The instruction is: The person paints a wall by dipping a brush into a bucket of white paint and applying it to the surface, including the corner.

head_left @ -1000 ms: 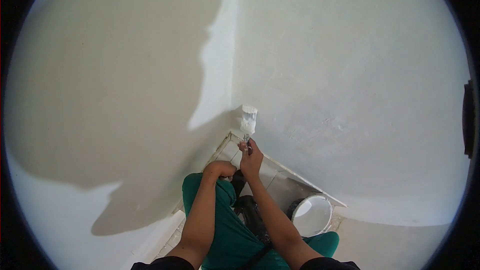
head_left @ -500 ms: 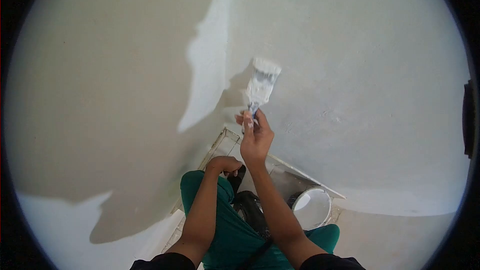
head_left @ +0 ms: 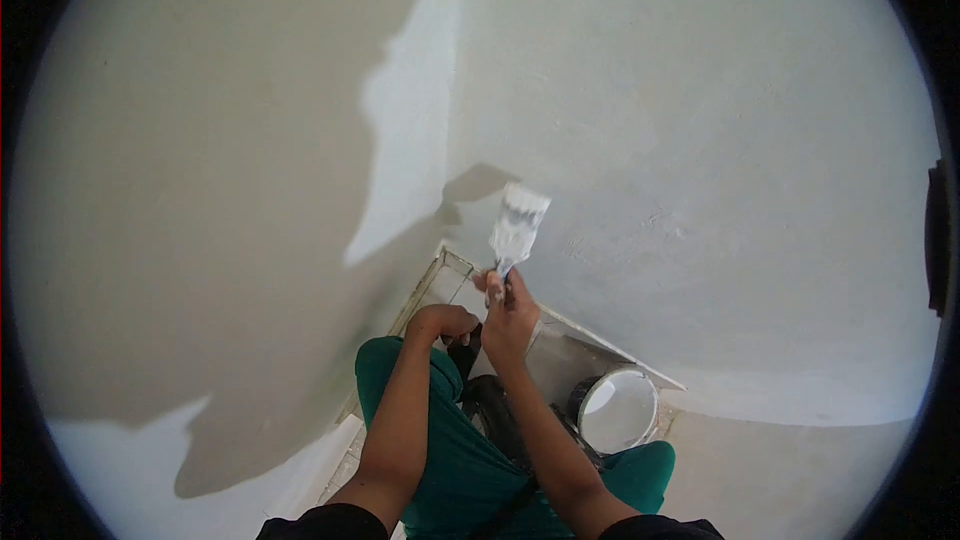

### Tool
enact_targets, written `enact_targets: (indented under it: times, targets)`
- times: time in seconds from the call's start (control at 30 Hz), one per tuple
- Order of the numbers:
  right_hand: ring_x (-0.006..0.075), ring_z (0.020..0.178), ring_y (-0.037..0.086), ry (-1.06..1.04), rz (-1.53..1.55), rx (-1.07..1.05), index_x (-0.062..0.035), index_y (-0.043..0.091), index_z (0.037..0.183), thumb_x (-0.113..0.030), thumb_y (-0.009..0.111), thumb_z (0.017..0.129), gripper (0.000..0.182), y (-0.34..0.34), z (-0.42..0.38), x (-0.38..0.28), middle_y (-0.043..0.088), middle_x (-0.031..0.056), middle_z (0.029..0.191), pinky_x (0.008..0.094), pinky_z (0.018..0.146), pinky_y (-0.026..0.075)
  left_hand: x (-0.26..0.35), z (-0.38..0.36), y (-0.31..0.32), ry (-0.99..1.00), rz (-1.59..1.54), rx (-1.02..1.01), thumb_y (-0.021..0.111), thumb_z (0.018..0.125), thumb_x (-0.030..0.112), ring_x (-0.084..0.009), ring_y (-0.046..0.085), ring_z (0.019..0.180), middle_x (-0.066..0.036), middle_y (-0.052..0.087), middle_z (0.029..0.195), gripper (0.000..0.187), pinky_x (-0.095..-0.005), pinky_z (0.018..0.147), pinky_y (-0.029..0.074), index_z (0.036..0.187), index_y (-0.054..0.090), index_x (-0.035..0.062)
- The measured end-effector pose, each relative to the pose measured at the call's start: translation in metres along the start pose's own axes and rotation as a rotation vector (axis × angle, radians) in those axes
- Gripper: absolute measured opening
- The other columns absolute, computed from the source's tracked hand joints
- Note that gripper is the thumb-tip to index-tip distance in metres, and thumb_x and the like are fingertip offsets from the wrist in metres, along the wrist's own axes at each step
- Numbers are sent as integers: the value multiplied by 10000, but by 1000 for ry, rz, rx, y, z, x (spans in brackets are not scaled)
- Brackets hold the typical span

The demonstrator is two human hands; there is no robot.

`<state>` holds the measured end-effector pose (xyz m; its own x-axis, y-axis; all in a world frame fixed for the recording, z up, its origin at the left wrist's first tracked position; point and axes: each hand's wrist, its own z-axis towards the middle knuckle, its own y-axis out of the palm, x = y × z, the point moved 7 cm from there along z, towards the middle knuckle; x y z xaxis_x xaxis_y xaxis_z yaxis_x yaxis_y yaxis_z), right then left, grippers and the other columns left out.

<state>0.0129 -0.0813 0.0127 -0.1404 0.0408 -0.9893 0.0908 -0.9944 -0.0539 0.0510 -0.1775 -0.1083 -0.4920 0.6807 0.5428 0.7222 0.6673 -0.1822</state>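
Observation:
My right hand (head_left: pixel 511 320) grips the handle of a paintbrush (head_left: pixel 520 223) with its bristles pointing up. White paint coats the brush's bristles and ferrule, and smears show on my fingers. The brush overlaps the right-hand wall (head_left: pixel 700 140) in this view, near the corner. My left hand (head_left: pixel 447 322) hangs bent at the wrist beside my green-clad knee (head_left: pixel 385 365). Its fingers curl downward, and whatever they may hold is hidden. Dark footwear (head_left: pixel 490 405) shows below, between my arms.
A bucket (head_left: pixel 622 410) with a whitish inside stands on the floor to the right, close to the wall. A ledge-like skirting (head_left: pixel 600 343) runs along the wall's foot. My shadow covers much of the left wall (head_left: pixel 200 190). A dark object (head_left: pixel 936 240) sits at the far right edge.
My right hand has moved down with the paintbrush, lower along the wall. My left hand has barely moved. The view has shifted slightly.

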Motion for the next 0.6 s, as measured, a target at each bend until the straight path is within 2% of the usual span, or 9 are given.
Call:
enact_targets:
  times: [0.1, 0.17, 0.33, 0.43, 0.53, 0.6]
  targets:
    - [155, 799, 632, -58, 138, 40, 88, 546, 1104, -132, 521, 945, 272, 2, 30, -51, 632, 97, 888, 288, 754, 513, 3, 1, 1, -29, -33, -11, 459, 810, 438, -150, 414, 515, -12, 493, 581, 394, -312, 476, 314, 801, 648, 92]
    - [158, 794, 631, -55, 204, 74, 89, 544, 1110, -132, 516, 946, 276, 0, 35, -55, 633, 99, 890, 288, 746, 511, 5, 2, -1, -36, -31, -11, 448, 821, 472, -150, 412, 511, -15, 493, 579, 432, -309, 475, 314, 814, 658, 95]
    - [171, 806, 653, 66, 107, 70, 77, 559, 1098, -155, 510, 947, 282, -11, 19, 8, 662, 111, 856, 299, 711, 512, 3, 7, -2, -51, -18, 14, 423, 832, 482, -151, 418, 511, -30, 504, 587, 464, -328, 480, 332, 826, 663, 85]
    - [199, 775, 665, 166, 11, 66, 66, 564, 1075, -163, 506, 947, 269, -18, -7, 73, 664, 132, 858, 308, 696, 508, 9, 1, -3, -64, 15, 11, 416, 798, 348, -233, 577, 653, -108, 658, 765, 386, -405, 624, 430, 835, 682, 70]
    - [162, 805, 640, 221, -116, 6, 72, 544, 1024, -187, 498, 958, 271, -28, -30, 80, 635, 116, 864, 281, 699, 504, 9, 0, -5, -94, -7, 33, 419, 795, 352, -222, 566, 645, -91, 645, 736, 377, -397, 629, 421, 820, 677, 78]
    - [150, 757, 621, 132, -93, 31, 55, 522, 1062, -173, 483, 963, 252, -31, -35, 71, 619, 104, 831, 276, 655, 488, 4, 6, -4, -105, 19, 25, 417, 796, 351, -216, 555, 636, -82, 631, 714, 372, -389, 622, 412, 813, 674, 83]
